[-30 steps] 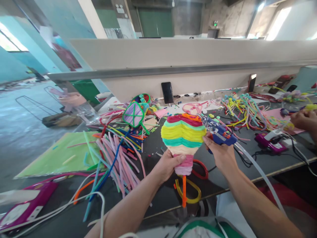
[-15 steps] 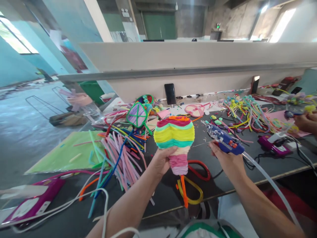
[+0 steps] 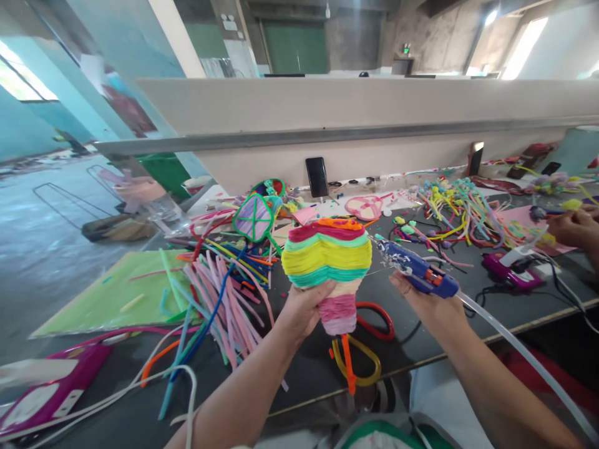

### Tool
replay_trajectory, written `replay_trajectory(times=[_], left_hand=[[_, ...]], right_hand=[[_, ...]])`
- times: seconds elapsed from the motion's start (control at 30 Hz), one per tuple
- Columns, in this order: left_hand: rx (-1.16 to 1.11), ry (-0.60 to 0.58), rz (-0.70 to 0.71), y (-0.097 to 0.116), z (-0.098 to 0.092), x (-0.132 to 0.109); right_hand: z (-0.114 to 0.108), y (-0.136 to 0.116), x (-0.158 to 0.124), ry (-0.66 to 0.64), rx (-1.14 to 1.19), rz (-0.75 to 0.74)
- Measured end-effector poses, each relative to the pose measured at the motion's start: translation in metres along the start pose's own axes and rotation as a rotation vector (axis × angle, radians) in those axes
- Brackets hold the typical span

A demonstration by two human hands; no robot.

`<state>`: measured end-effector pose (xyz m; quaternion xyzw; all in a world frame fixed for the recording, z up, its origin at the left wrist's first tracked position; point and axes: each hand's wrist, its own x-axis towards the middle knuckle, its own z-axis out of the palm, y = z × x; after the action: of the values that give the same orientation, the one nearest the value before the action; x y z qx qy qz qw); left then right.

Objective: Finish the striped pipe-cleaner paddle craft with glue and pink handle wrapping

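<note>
My left hand (image 3: 304, 308) grips a flat shape wrapped in striped pipe cleaners (image 3: 327, 259), thumb across its front. Its bands run orange, dark red, mint, yellow, teal, cream and pink, and an orange stem (image 3: 349, 368) hangs below. In my right hand (image 3: 428, 305) is a blue hot glue gun (image 3: 414, 267), its nozzle pointing left, close to the shape's right edge. A clear glue stick (image 3: 510, 346) trails from the gun's back end, and a thin glue strand seems to stretch near the shape. Behind the shape lie scissors with red and yellow handles (image 3: 381, 321).
Pink and blue pipe cleaners (image 3: 222, 305) lie left beside a green sheet (image 3: 107, 293). A green-edged paddle shape (image 3: 254, 218) and a phone (image 3: 317, 177) stand farther back. Purple power strips (image 3: 510, 272) sit at both sides. Another person's hand (image 3: 578, 227) works at far right.
The glue gun has come nearer the striped shape, its nozzle now by the right edge. The shape looks slightly closer to me. The whole view has shifted a little.
</note>
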<state>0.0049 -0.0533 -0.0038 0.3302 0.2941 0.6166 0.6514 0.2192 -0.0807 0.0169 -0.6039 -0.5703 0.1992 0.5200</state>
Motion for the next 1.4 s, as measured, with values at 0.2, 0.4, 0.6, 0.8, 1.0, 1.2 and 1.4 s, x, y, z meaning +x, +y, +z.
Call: replay_trajectory(times=[0.2,0.4,0.6,0.8,1.0,1.2,1.4], left_hand=[[-0.025,-0.010,-0.034,0.000,0.001,0.001],[-0.006,0.016,-0.034,0.002,0.002,0.001],[0.000,0.007,-0.037,0.001,0.000,0.002],[-0.011,-0.013,-0.054,0.002,0.001,0.002],[-0.023,-0.036,-0.043,0.000,-0.003,0.002],[-0.025,-0.048,-0.047,0.001,-0.003,0.003],[-0.083,-0.050,-0.087,0.000,-0.013,0.008]], right_hand=[[0.004,0.002,0.002,0.021,0.041,0.054],[0.009,-0.001,0.002,0.089,0.187,0.169],[0.008,-0.004,0.002,0.037,0.190,0.169],[0.006,-0.006,0.002,0.011,0.144,0.196],[0.008,-0.005,0.002,0.027,0.140,0.213],[0.005,-0.003,0.000,-0.018,0.123,0.214],[0.005,-0.007,-0.004,-0.045,0.194,0.220]])
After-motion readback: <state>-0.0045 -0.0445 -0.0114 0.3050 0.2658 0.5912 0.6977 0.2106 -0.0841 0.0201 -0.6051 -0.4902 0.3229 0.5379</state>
